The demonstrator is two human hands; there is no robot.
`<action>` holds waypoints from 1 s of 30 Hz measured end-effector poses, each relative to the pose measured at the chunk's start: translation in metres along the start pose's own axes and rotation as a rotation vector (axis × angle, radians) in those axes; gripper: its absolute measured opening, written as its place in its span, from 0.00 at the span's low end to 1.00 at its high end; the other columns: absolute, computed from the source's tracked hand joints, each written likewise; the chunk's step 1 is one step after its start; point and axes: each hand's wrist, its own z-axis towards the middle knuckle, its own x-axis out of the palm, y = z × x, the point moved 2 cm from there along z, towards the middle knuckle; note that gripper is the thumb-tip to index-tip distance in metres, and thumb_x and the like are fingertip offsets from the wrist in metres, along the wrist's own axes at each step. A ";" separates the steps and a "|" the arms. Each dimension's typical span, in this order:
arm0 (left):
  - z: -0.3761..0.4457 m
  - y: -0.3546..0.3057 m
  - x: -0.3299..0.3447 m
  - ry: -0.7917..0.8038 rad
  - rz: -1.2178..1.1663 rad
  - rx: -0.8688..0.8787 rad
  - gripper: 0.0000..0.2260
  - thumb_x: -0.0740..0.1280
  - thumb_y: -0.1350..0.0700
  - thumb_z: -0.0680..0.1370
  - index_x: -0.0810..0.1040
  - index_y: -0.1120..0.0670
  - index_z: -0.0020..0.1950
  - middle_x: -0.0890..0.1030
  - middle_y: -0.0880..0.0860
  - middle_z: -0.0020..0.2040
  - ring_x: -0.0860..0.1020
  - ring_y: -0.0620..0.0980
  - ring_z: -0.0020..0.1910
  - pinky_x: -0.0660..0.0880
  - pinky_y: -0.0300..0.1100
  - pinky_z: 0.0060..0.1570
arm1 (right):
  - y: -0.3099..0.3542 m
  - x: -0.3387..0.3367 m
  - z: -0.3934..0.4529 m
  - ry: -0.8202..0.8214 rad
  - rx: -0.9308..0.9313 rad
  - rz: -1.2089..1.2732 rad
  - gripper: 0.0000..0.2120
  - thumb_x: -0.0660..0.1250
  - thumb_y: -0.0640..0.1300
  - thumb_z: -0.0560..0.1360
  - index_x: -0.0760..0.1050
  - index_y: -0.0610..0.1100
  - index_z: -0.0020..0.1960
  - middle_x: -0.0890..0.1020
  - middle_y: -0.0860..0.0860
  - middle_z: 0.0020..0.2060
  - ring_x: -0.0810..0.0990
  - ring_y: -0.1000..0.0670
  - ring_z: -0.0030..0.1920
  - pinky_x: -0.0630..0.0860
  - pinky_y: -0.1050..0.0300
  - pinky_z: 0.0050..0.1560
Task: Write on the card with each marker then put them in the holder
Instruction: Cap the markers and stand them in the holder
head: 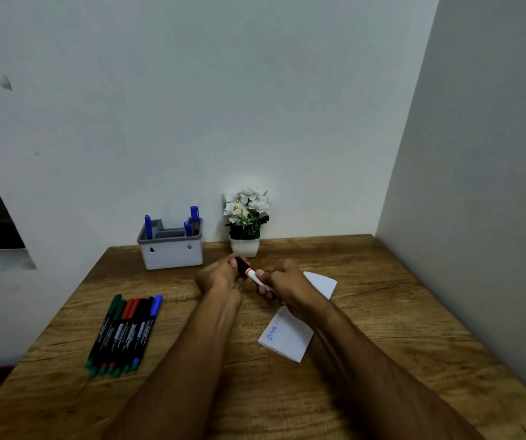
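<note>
Both my hands hold one marker (pixel 253 275) above the table's middle. It has a white barrel, an orange band and a black cap. My left hand (pixel 220 276) grips the black cap end. My right hand (pixel 287 287) is closed around the white barrel. Under my right forearm lies the white card (pixel 287 339) with blue writing on its left part. The grey and white holder (pixel 172 252) stands at the back with three blue markers upright in it. A row of several capped markers (pixel 125 331), green, red, black and blue, lies on the left of the table.
A small white pot of white flowers (pixel 245 222) stands right of the holder against the wall. The wooden table (pixel 398 328) meets a wall at the back and another on the right. A dark opening shows at the far left.
</note>
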 end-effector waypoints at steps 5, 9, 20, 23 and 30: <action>0.007 -0.007 -0.008 -0.122 -0.091 0.005 0.13 0.59 0.68 0.80 0.75 0.61 0.37 0.78 0.59 0.36 0.77 0.54 0.35 0.77 0.47 0.45 | -0.013 -0.015 -0.004 0.087 0.130 0.063 0.15 0.59 0.41 0.85 0.79 0.38 0.45 0.77 0.49 0.29 0.69 0.56 0.23 0.63 0.64 0.21; 0.017 -0.019 -0.017 -0.077 0.199 0.221 0.06 0.71 0.68 0.74 0.82 0.58 0.42 0.84 0.56 0.47 0.82 0.51 0.42 0.81 0.47 0.51 | -0.026 -0.034 -0.008 0.017 0.189 0.210 0.14 0.58 0.37 0.84 0.80 0.35 0.47 0.77 0.44 0.32 0.70 0.55 0.23 0.63 0.63 0.20; 0.017 0.014 -0.021 0.131 1.270 0.774 0.08 0.79 0.53 0.68 0.83 0.51 0.43 0.82 0.46 0.40 0.78 0.41 0.39 0.75 0.36 0.38 | -0.014 -0.049 -0.018 -0.116 -0.067 0.398 0.07 0.74 0.38 0.77 0.83 0.35 0.53 0.86 0.35 0.45 0.83 0.42 0.34 0.83 0.50 0.35; 0.018 0.016 -0.023 0.149 1.303 0.803 0.10 0.80 0.50 0.68 0.83 0.52 0.44 0.83 0.48 0.41 0.79 0.44 0.40 0.77 0.41 0.39 | -0.014 -0.051 -0.018 -0.108 -0.107 0.462 0.12 0.72 0.34 0.78 0.82 0.43 0.61 0.85 0.38 0.45 0.84 0.41 0.35 0.83 0.50 0.35; -0.009 0.016 -0.026 0.382 1.370 1.061 0.18 0.67 0.66 0.74 0.81 0.54 0.61 0.82 0.50 0.58 0.78 0.46 0.55 0.76 0.41 0.57 | -0.020 -0.059 -0.014 -0.081 -0.121 0.653 0.14 0.58 0.26 0.82 0.77 0.34 0.61 0.85 0.32 0.53 0.88 0.39 0.49 0.86 0.53 0.47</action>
